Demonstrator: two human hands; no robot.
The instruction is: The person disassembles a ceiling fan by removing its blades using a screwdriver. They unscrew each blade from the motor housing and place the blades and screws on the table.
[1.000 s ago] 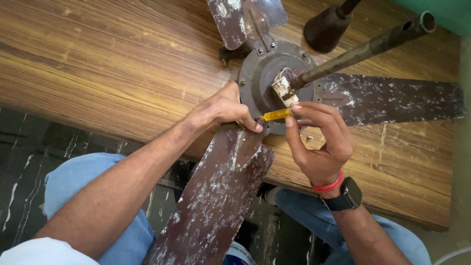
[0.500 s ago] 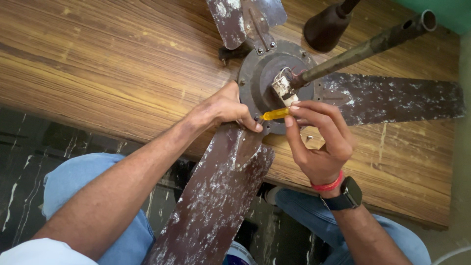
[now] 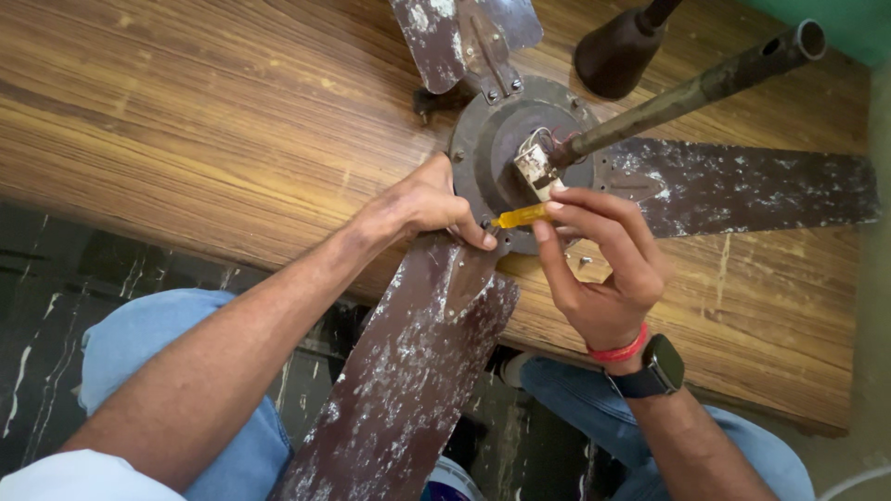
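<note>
Head view: a yellow-handled screwdriver (image 3: 522, 216) worked at the blade joint of a dusty brown metal ceiling fan (image 3: 520, 158) lying on the wooden bench (image 3: 186, 121).

My right hand (image 3: 603, 269) has its grip pinched on the yellow handle, fingertips wrapped round it; the tip points away from that grip toward the screw at the hub's edge. My left hand (image 3: 422, 206) is pressed down just across from the tip, steadying the root of the paint-flecked brown blade (image 3: 408, 371), which hangs off the bench edge below both hands. I judge the fan heavy and stiff, best gripped at the hub; the small handle looks smooth and liable to slip, so it wants a firm pinch close to the shaft.
</note>
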